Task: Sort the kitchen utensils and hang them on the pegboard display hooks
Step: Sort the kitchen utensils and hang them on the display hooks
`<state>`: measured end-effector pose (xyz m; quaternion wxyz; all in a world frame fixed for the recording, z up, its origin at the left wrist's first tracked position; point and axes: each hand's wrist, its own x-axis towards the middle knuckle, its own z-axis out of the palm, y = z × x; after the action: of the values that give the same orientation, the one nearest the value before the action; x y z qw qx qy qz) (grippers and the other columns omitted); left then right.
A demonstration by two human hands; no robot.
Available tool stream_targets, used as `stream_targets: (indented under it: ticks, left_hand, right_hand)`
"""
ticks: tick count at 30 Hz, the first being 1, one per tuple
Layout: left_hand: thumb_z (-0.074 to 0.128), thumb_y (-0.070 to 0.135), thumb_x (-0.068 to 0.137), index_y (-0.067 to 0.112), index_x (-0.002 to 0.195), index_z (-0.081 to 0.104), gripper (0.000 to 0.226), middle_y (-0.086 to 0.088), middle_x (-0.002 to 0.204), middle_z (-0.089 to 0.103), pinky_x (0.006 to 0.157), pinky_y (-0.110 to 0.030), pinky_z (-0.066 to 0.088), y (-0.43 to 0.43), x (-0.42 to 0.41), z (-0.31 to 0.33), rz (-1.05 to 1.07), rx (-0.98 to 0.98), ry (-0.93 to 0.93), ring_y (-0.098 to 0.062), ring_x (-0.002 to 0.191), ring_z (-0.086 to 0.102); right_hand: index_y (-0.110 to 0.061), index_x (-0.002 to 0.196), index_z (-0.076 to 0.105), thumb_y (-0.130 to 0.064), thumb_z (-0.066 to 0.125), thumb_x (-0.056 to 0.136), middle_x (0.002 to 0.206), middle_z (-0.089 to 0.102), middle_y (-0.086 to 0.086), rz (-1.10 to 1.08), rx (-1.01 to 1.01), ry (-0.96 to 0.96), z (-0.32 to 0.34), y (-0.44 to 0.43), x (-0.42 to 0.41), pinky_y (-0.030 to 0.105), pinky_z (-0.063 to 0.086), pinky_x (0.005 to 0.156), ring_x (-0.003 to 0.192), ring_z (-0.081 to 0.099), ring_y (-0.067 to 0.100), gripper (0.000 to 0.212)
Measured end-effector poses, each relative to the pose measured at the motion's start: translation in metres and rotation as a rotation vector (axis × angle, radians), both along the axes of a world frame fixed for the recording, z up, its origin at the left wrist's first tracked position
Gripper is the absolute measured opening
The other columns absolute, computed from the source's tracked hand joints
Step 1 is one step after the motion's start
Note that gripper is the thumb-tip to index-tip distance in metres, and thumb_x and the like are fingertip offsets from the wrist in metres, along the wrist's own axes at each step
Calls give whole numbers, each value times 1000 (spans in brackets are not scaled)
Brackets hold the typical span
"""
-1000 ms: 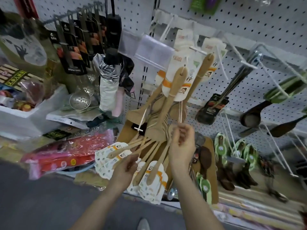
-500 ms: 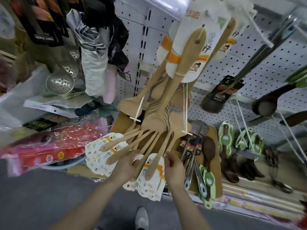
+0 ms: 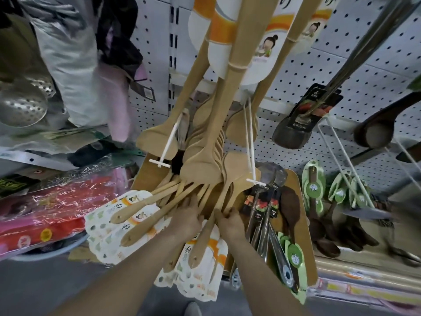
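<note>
A fan of loose wooden spatulas (image 3: 145, 208) with white printed label cards (image 3: 107, 233) lies in a cardboard box (image 3: 148, 172) below the pegboard (image 3: 341, 53). My left hand (image 3: 186, 217) grips the handles in the middle of that bunch. My right hand (image 3: 230, 221) pinches one wooden spatula (image 3: 205, 236) at its neck, right beside the left hand. More wooden spatulas (image 3: 205, 160) hang overhead from white hooks (image 3: 251, 153), their blades just above both hands.
Steel ladles with red tags (image 3: 262, 215) and green-tagged dark spoons (image 3: 314, 190) sit right of the box. Dark ladles (image 3: 293, 131) hang at upper right. A steel skimmer (image 3: 20, 106), a folded umbrella (image 3: 75, 65) and red wrapped packs (image 3: 45, 215) lie left.
My right hand came down from the hanging hook to the loose bunch and took hold of one spatula. The camera moved closer and lower; my left hand kept its hold.
</note>
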<state>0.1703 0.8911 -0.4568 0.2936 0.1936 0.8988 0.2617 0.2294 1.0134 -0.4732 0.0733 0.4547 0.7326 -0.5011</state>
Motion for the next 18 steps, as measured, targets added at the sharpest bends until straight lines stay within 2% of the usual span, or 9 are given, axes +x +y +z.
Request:
stream_targets:
  ticks: [2, 4, 7, 9, 12, 15, 18]
  left_hand:
    - [45, 25, 98, 7, 148, 19, 60, -16, 143, 41, 101, -34, 41, 5, -1, -8, 53, 23, -56, -30, 126, 44]
    - [45, 26, 98, 10, 137, 39, 43, -13, 129, 54, 94, -37, 47, 10, 0, -14, 97, 74, -127, -28, 115, 53]
    - [41, 26, 101, 13, 126, 54, 31, -10, 121, 61, 85, -29, 47, 18, 8, -11, 151, 140, -223, -23, 106, 57]
    - [39, 27, 102, 14, 128, 54, 33, -9, 121, 61, 82, -26, 45, 21, 12, -7, 169, 205, -248, -19, 101, 57]
    - [39, 27, 102, 16, 128, 55, 32, -6, 118, 62, 88, -30, 47, 23, 17, 0, 190, 275, -248, -22, 106, 58]
    - [41, 24, 102, 27, 115, 60, 23, -3, 110, 65, 92, -36, 49, 20, 20, 6, 241, 378, -312, -20, 105, 61]
    - [40, 16, 101, 28, 113, 61, 27, 1, 110, 68, 97, -34, 47, 15, 24, 16, 250, 449, -373, -15, 108, 61]
  right_hand:
    - [-9, 123, 56, -39, 69, 84, 117, 67, 10, -83, -120, 29, -9, 1, -3, 46, 51, 98, 108, 63, 29, 51]
    - [-8, 113, 64, -41, 77, 75, 108, 71, 8, -147, -230, 57, -12, 1, -6, 45, 54, 95, 102, 67, 28, 52]
    - [-20, 86, 63, -28, 79, 80, 93, 70, 5, -207, -318, 107, -6, 0, -7, 41, 55, 92, 95, 68, 27, 18]
    - [-23, 82, 59, -22, 78, 82, 92, 69, 5, -215, -334, 127, -1, 3, -7, 40, 55, 92, 95, 67, 26, 18]
    - [-18, 93, 61, -22, 78, 82, 99, 69, 6, -170, -290, 161, 9, 7, -9, 36, 55, 90, 94, 67, 23, 21]
    - [-14, 117, 55, -28, 79, 79, 104, 68, 5, -124, -216, 161, 20, 8, -9, 40, 55, 92, 96, 66, 21, 48]
    - [-15, 124, 50, -29, 77, 78, 107, 67, 6, -95, -188, 147, 34, 9, -1, 43, 55, 92, 97, 66, 22, 55]
